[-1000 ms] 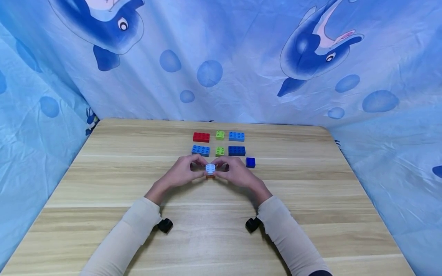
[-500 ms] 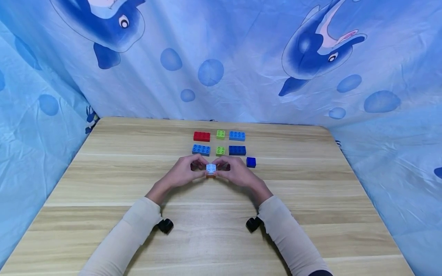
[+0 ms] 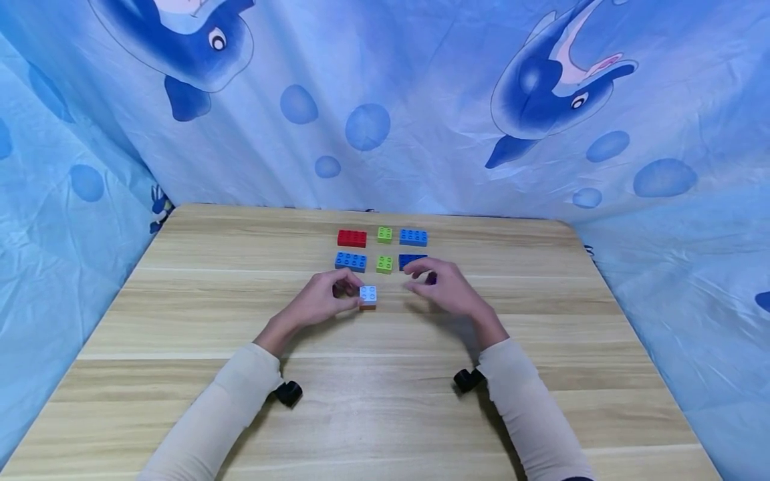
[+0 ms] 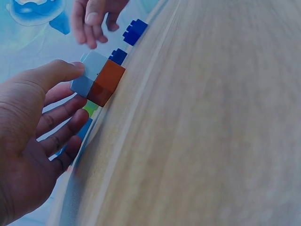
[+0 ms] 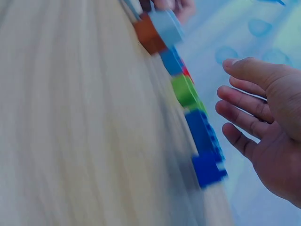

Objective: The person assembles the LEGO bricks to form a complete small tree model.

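A pale blue square brick [image 3: 368, 292] sits stacked on an orange-brown brick [image 3: 368, 307] near the middle of the table. My left hand [image 3: 319, 298] pinches the pale brick from its left side, thumb and fingers on it in the left wrist view. My right hand [image 3: 448, 288] is off the stack, fingers loosely spread with nothing in them. It hovers over a small deep-blue brick [image 5: 207, 169], mostly hidden under that hand in the head view. Just beyond is a dark blue long brick [image 3: 412, 259], partly covered by the fingers.
Behind the stack lie two rows of bricks: a red brick [image 3: 351, 238], a green brick [image 3: 385, 234] and a blue brick [image 3: 413, 237] at the back, with another blue brick [image 3: 351, 261] and green brick [image 3: 384, 264] in front. A dolphin-print curtain [image 3: 421, 133] borders the wooden table [image 3: 361, 414].
My right hand has let go of the stacked bricks and moved right, over the small deep-blue brick. The left hand and the stack stay in place.
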Demonstrator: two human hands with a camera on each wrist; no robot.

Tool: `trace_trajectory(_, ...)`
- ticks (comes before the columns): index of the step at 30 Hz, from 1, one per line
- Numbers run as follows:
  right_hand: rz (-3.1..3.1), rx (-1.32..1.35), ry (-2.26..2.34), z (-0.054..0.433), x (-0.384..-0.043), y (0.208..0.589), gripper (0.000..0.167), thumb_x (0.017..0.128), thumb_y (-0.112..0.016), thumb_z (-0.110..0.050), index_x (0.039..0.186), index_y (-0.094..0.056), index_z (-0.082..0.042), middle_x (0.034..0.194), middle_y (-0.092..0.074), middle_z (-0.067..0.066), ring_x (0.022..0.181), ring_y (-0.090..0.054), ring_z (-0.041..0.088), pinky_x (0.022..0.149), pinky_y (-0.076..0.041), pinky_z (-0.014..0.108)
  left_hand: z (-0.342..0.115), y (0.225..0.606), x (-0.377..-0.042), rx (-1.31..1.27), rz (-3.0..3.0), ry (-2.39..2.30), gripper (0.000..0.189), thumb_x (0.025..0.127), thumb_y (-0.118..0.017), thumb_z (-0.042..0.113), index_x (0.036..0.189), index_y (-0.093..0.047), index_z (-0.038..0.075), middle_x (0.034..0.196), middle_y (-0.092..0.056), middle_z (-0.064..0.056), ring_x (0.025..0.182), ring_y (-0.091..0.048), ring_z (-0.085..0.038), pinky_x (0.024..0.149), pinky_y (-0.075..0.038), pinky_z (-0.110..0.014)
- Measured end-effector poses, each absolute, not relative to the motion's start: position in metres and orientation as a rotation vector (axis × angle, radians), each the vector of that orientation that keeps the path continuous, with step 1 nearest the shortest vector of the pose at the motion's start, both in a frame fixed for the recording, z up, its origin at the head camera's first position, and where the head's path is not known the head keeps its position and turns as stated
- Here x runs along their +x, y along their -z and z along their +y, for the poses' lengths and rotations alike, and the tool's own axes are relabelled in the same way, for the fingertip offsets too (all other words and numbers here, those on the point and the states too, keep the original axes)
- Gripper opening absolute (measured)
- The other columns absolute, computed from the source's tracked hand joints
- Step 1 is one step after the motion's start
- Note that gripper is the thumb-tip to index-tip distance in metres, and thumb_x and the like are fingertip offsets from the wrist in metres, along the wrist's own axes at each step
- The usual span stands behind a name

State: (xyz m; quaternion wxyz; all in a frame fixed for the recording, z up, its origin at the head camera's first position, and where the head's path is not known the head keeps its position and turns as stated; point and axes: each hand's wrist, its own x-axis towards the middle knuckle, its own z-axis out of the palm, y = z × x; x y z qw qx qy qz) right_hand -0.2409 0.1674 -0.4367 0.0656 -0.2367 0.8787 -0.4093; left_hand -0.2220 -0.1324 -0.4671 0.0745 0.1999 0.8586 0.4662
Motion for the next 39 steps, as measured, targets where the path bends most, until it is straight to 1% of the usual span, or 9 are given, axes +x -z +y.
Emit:
trace_trajectory(4,2.702,-0.656,1.263,0.192,-0.244,0.437,0.033,0.097,-0.073,-0.019,0.127,-0.070,-0.006,0.124,-0.072,0.014,0.113,-0.066,0.027,0.095,-0.055,0.049,-0.133,0.467,-0.222,0.600,2.581,-1.391,0.026,0.090,-0.081,0.020,0.113,-0.070,0.015,0.104,-0.073,-0.003,0.095,-0.066,-0.016,0.085,-0.054,-0.030)
trace_trajectory(10,2.725,-0.504,1.288,0.223,-0.248,0.444,0.033,0.097,-0.072,-0.020,0.127,-0.069,-0.006,0.124,-0.071,0.009,0.114,-0.065,0.028,0.096,-0.055,0.049,-0.132,0.468,-0.222,0.596,2.585,-1.385,0.025,0.090,-0.081,0.020,0.112,-0.070,0.016,0.103,-0.073,-0.001,0.095,-0.066,-0.016,0.086,-0.055,-0.031)
trace_trajectory(14,2.706,-0.474,1.279,0.233,-0.251,0.452,0.033,0.097,-0.073,-0.019,0.127,-0.068,-0.007,0.123,-0.071,0.010,0.115,-0.065,0.029,0.098,-0.055,0.050,-0.133,0.467,-0.222,0.596,2.582,-1.390,0.025,0.090,-0.081,0.020,0.112,-0.070,0.016,0.104,-0.073,-0.002,0.095,-0.066,-0.016,0.087,-0.055,-0.033)
trace_trajectory(20,2.662,-0.445,1.268,0.236,-0.251,0.460,0.031,0.095,-0.074,-0.018,0.125,-0.069,-0.010,0.121,-0.071,0.011,0.111,-0.066,0.029,0.097,-0.054,0.049,-0.134,0.468,-0.222,0.596,2.578,-1.393,0.024,0.090,-0.080,0.019,0.112,-0.070,0.017,0.104,-0.072,-0.001,0.095,-0.066,-0.017,0.087,-0.055,-0.033)
trace_trajectory(29,2.659,-0.441,1.225,0.237,-0.255,0.467,0.031,0.095,-0.074,-0.023,0.125,-0.069,-0.014,0.117,-0.069,0.009,0.102,-0.063,0.026,0.090,-0.052,0.042,-0.133,0.469,-0.222,0.619,2.570,-1.393,0.022,0.092,-0.078,0.019,0.112,-0.069,0.018,0.106,-0.072,-0.002,0.096,-0.065,-0.017,0.085,-0.055,-0.031)
trace_trajectory(35,2.670,-0.426,1.236,0.235,-0.253,0.467,0.031,0.095,-0.075,-0.024,0.125,-0.070,-0.016,0.114,-0.071,0.008,0.102,-0.064,0.026,0.089,-0.053,0.042,-0.133,0.469,-0.222,0.616,2.568,-1.389,0.022,0.092,-0.078,0.018,0.112,-0.069,0.018,0.106,-0.072,-0.001,0.096,-0.065,-0.017,0.085,-0.055,-0.032)
trace_trajectory(39,2.685,-0.442,1.257,0.229,-0.250,0.463,0.032,0.095,-0.075,-0.026,0.125,-0.070,-0.017,0.115,-0.072,0.008,0.103,-0.066,0.025,0.089,-0.054,0.041,-0.133,0.470,-0.223,0.615,2.567,-1.392,0.022,0.092,-0.078,0.019,0.113,-0.069,0.018,0.106,-0.072,-0.001,0.096,-0.065,-0.017,0.085,-0.055,-0.032)
